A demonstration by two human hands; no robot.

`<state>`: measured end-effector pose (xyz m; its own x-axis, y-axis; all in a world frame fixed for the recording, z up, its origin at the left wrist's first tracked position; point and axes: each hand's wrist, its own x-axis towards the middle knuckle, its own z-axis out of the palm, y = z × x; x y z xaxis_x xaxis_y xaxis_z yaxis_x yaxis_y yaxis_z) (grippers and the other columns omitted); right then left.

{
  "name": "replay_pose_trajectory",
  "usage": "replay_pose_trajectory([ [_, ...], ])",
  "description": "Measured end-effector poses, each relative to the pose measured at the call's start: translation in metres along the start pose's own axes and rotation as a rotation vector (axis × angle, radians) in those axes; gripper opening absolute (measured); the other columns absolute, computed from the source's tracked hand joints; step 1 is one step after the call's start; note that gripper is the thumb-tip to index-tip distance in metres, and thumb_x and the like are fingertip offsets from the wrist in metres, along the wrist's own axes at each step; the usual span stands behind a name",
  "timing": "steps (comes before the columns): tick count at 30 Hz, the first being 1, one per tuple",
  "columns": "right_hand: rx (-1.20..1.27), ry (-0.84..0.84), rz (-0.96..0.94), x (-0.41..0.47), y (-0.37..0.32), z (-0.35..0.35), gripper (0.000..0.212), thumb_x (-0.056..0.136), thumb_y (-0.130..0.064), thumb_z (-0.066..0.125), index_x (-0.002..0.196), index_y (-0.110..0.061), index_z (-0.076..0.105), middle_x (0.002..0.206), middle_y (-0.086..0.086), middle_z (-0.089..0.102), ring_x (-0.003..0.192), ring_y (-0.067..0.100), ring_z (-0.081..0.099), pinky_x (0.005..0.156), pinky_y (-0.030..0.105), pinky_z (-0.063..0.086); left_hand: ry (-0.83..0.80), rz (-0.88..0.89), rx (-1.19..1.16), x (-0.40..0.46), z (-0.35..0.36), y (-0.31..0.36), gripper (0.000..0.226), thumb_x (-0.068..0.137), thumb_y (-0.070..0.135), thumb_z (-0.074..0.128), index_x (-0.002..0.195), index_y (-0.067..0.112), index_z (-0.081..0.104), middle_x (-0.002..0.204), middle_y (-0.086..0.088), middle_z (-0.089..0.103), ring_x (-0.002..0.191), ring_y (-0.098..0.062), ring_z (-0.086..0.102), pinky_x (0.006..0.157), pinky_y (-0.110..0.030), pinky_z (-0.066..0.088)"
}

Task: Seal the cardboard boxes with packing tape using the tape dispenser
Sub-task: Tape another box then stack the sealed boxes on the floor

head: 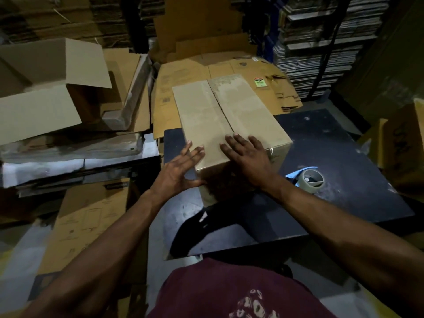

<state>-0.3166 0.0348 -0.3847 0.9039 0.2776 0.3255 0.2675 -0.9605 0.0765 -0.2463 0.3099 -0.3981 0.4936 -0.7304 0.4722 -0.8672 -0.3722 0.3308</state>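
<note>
At frame centre the stiff, light-looking cardboard box is pressed under flat, released hands: left hand at its near corner, right hand on top; the tape dispenser is best gripped by its handle.

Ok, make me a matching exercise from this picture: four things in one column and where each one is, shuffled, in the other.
Things:
1. cardboard box
2. tape dispenser
3. left hand
4. right hand

Places:
A. flat on the box's top, near the seam
B. on the dark table, flaps closed
C. at the box's near left corner
D. on the table, right of the box

Pairs: 1-B, 2-D, 3-C, 4-A
</note>
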Motion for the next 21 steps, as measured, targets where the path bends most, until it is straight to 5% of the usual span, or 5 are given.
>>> replay_pose_trajectory([
  [2,0.019,-0.03,-0.023,-0.002,0.005,-0.004,0.074,0.092,-0.046,0.069,0.156,-0.018,0.042,0.161,0.015,0.04,0.147,0.036,0.04,0.115,0.059,0.033,-0.078,-0.043,0.031,0.002,-0.012,0.003,0.089,0.082,0.055,0.082,0.155,0.016,0.049,0.163,0.003,0.043,0.157,-0.024,0.028,0.114,-0.049,0.047],
  [5,0.112,-0.074,-0.028,-0.007,0.016,-0.014,0.085,0.09,-0.075,0.042,0.158,-0.024,0.038,0.164,0.01,0.035,0.153,0.03,0.031,0.12,0.057,0.023,-0.126,-0.165,0.146,0.025,-0.027,0.025,0.083,0.085,0.077,0.063,0.143,0.017,0.063,0.15,0.002,0.059,0.148,-0.021,0.044,0.117,-0.046,0.042],
  [9,0.237,0.16,0.134,-0.027,0.06,-0.03,0.056,0.101,-0.06,0.041,0.143,-0.028,0.06,0.156,0.002,0.05,0.151,0.025,0.036,0.118,0.058,0.027,-0.037,-0.134,0.161,0.065,-0.021,0.064,0.062,0.093,0.063,0.056,0.122,0.012,0.075,0.128,-0.006,0.073,0.123,-0.024,0.066,0.102,-0.039,0.052],
  [13,0.337,-0.028,0.32,-0.047,0.126,-0.048,0.066,0.099,-0.07,0.022,0.133,-0.036,0.068,0.157,-0.005,0.048,0.154,0.02,0.027,0.122,0.056,0.021,-0.022,-0.21,0.061,0.101,0.021,0.091,0.042,0.096,0.049,0.067,0.127,0.022,0.075,0.138,0.004,0.069,0.129,-0.013,0.062,0.102,-0.037,0.055],
  [21,0.687,0.035,0.207,-0.064,0.167,-0.021,0.04,0.097,-0.058,0.059,0.132,-0.041,0.068,0.155,-0.014,0.046,0.132,0.005,0.055,0.103,0.036,0.054,-0.052,-0.365,0.122,0.129,0.067,0.117,0.045,0.097,0.065,0.051,0.127,0.039,0.072,0.141,0.016,0.065,0.137,-0.011,0.055,0.103,-0.038,0.053],
])
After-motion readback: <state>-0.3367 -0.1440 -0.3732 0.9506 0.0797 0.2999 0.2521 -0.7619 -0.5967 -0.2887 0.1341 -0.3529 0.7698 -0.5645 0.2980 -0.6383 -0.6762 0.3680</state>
